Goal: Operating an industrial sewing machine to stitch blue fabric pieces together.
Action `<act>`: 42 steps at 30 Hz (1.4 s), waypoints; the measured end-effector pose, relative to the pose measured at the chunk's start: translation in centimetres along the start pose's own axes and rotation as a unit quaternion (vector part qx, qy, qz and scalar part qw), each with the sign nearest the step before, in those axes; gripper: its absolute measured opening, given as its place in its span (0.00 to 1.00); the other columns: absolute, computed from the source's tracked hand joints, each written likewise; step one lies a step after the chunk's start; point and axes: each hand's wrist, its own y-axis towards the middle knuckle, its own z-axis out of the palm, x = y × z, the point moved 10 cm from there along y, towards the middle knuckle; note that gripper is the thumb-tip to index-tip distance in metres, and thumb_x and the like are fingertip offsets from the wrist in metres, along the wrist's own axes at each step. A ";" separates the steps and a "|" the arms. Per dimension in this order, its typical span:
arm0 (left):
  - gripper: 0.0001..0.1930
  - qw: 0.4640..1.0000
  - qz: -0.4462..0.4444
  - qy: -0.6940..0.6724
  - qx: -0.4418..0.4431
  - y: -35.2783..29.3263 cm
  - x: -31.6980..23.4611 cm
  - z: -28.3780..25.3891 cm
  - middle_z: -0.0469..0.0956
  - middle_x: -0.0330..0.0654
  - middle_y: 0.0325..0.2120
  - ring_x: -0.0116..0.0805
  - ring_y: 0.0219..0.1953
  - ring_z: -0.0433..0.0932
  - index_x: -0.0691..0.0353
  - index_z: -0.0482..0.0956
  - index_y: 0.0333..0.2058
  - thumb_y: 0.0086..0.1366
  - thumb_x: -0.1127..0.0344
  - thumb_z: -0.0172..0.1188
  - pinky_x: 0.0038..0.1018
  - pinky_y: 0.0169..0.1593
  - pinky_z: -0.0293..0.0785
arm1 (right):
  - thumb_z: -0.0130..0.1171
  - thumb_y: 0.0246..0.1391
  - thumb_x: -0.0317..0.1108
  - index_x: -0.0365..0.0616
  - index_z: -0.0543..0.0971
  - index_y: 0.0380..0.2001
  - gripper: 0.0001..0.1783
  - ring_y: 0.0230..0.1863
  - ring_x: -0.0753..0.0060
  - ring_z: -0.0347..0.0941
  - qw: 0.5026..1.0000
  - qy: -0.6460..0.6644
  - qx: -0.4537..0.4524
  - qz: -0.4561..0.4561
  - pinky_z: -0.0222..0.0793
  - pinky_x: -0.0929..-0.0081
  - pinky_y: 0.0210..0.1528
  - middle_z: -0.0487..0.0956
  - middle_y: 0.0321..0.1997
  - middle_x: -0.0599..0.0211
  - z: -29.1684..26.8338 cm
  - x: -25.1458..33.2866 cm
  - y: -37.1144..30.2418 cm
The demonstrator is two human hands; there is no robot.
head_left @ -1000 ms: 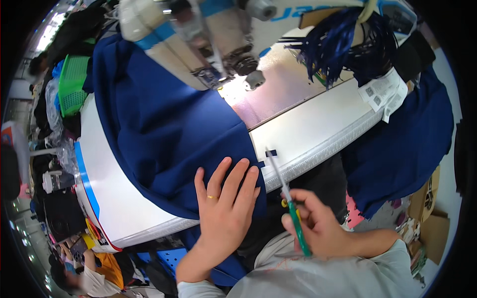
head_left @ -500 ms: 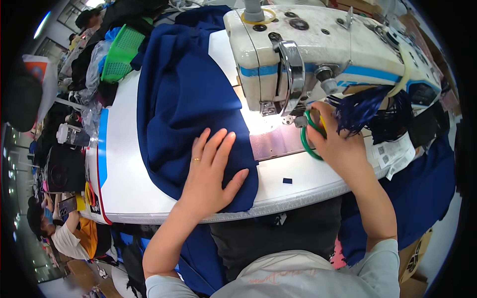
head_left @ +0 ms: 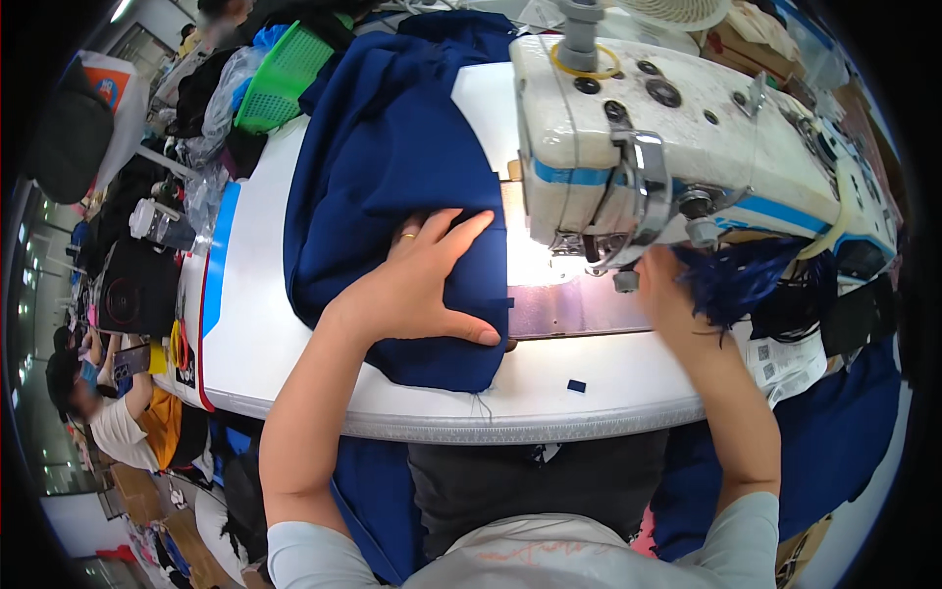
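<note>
Dark blue fabric (head_left: 412, 147) lies in loose folds on the white sewing table, its right edge along the metal plate (head_left: 579, 309) of the sewing machine (head_left: 574, 108). On that fabric rests my left hand (head_left: 417, 280), fingers and thumb spread near the right edge, with some fingertips at a fold. A small blue tab (head_left: 507, 302) shows at the edge between thumb and forefinger. My right hand (head_left: 669, 294) is blurred beside the machine's needle end; its fingers are partly hidden, and whether it holds anything is unclear. Dark blue strips (head_left: 741, 280) hang just right of it.
A small blue scrap (head_left: 577, 386) lies near the table's ruler edge (head_left: 549, 429). Papers (head_left: 785, 363) are at the right. A green basket (head_left: 285, 83) and a bottle (head_left: 162, 224) stand at the left. Another person (head_left: 128, 412) holds a phone at the far left.
My left hand has moved up and spread wider, shifting the fabric's lower edge up. My right hand has drawn in beside the machine head; the green-handled scissors no longer show.
</note>
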 end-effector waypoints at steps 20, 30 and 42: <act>0.65 0.971 -0.031 0.194 -0.135 0.2 -3.0 2.1 0.58 0.73 0.76 0.80 0.76 0.57 0.76 0.65 0.74 0.60 0.19 0.67 0.74 0.73 0.50 | 0.70 0.61 0.30 0.45 0.84 0.48 0.13 0.46 0.53 0.85 0.986 -0.076 -0.026 -0.146 0.77 0.50 0.49 0.87 0.44 0.62 0.2 3.2 2.2; 0.57 0.961 0.253 0.052 -0.097 5.0 -4.6 1.3 0.74 0.76 0.64 0.77 0.76 0.61 0.83 0.85 0.49 0.55 0.19 0.69 0.64 0.81 0.47 | 0.67 0.54 0.32 0.43 0.85 0.37 0.08 0.41 0.58 0.84 0.944 -0.190 -0.117 -0.244 0.77 0.54 0.43 0.85 0.35 0.63 3.9 3.7 3.4; 0.10 0.915 0.076 0.306 -0.252 -0.4 -7.1 0.7 0.73 0.49 0.37 0.49 0.44 0.75 0.68 0.82 0.30 0.53 0.67 0.69 0.37 0.41 0.77 | 0.66 0.64 0.40 0.48 0.79 0.45 0.11 0.48 0.59 0.81 0.913 -0.392 0.022 -0.108 0.77 0.51 0.55 0.82 0.42 0.62 7.3 -1.1 1.1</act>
